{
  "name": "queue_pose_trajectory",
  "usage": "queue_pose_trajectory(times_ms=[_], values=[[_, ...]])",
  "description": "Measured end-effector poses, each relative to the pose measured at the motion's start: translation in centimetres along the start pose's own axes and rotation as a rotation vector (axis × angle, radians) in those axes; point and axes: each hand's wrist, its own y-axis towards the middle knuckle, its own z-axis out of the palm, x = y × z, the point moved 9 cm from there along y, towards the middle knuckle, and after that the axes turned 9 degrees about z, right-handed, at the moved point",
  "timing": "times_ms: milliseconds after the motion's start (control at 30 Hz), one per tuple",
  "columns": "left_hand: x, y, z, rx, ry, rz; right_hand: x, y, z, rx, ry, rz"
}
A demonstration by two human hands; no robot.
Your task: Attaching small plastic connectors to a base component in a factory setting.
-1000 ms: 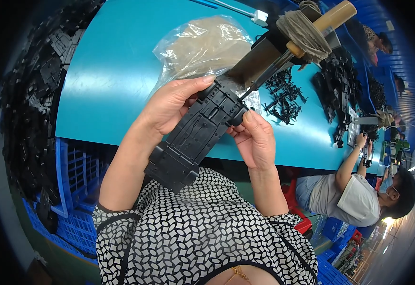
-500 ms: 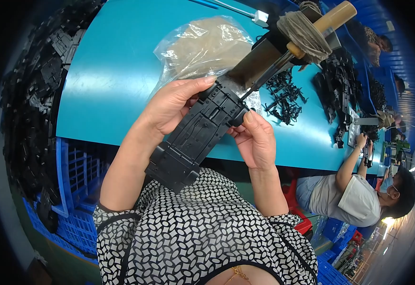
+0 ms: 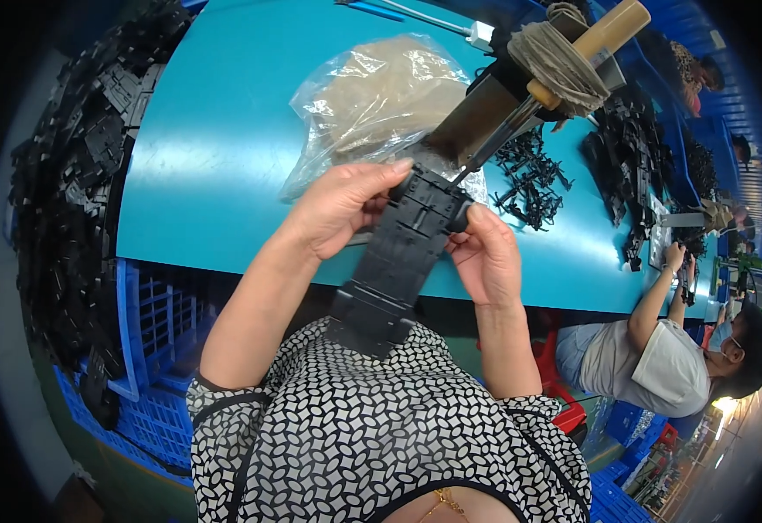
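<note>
I have both hands on one long black plastic panel, which lies between them at a slant. The left hand grasps its far left corner, thumb on top and fingers curled underneath; the right hand pinches the rounded lug opposite, its thumb also on top. I judge that gripping both sides of the far end keeps the panel from twisting there, while the near end extends unsupported toward the patterned top. Just beyond and between the hands is a thin metal rod, its tip by the panel's far edge; I can't tell whether they touch. The left forearm slants inward from below, the right stands steeper, and both wrists are above the near side of the tabletop. Past the left hand lies a clear bag; beyond the right, small black parts, probably left within easy reach.
</note>
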Motion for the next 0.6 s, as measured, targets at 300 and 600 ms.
queue_pose_trajectory(times_ms=[300,600], values=[[-0.5,0.6,2.3,0.038,0.014,0.024,2.5,-1.2,-0.4,-0.092,-0.076,-0.078],[-0.6,1.4,3.2,0.072,0.030,0.045,3.0,-1.7,-0.9,-0.087,-0.073,-0.125]])
